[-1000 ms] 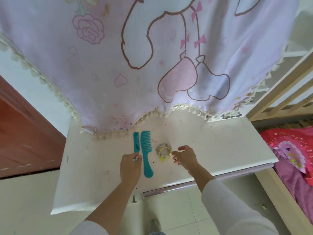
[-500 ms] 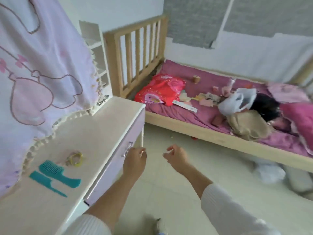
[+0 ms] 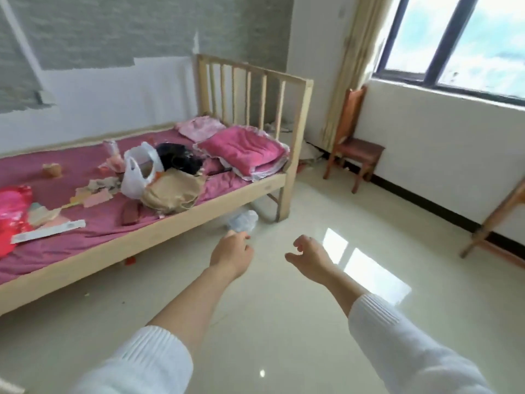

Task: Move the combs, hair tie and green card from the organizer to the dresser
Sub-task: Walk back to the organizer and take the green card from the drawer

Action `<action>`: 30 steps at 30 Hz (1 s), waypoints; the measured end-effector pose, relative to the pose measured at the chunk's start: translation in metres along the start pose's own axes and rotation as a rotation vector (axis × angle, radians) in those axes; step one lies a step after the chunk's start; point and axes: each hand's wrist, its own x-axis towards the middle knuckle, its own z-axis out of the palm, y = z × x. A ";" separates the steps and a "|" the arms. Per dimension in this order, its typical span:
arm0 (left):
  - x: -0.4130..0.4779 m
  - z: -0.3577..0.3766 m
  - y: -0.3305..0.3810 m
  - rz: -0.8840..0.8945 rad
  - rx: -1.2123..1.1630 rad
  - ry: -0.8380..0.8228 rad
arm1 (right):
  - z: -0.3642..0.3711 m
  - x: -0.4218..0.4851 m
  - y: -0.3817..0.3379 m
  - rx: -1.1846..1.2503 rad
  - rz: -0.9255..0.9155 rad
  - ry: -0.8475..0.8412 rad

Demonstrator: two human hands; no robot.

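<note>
The dresser, the two teal combs and the hair tie are out of view; I see no organizer and no green card. My left hand (image 3: 231, 255) hangs over the pale tiled floor with its fingers loosely curled and nothing in it. A little to its right, my right hand (image 3: 308, 258) is held out the same way, fingers apart and empty. Both arms wear white sleeves.
A wooden bed (image 3: 159, 231) with a magenta sheet stands at the left, strewn with a white plastic bag (image 3: 136, 174), a pink pillow (image 3: 241, 152), papers and clothes. A wooden chair (image 3: 355, 143) stands by the window wall. A wooden leg (image 3: 494, 220) shows at the right edge.
My view has swung right, from the dresser top to the bed and then the room. Both hands left the combs and hair tie lying on the dresser and now hang empty.
</note>
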 end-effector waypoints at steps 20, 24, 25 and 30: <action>0.118 0.335 0.601 0.713 0.095 -0.325 | -0.451 0.037 0.427 -0.093 0.472 0.501; 0.166 0.396 0.688 0.803 0.118 -0.330 | -0.517 0.082 0.500 -0.108 0.522 0.542; 0.180 0.412 0.710 0.826 0.121 -0.335 | -0.534 0.096 0.518 -0.112 0.529 0.554; 0.252 0.483 0.829 0.879 0.132 -0.389 | -0.628 0.165 0.593 -0.104 0.596 0.575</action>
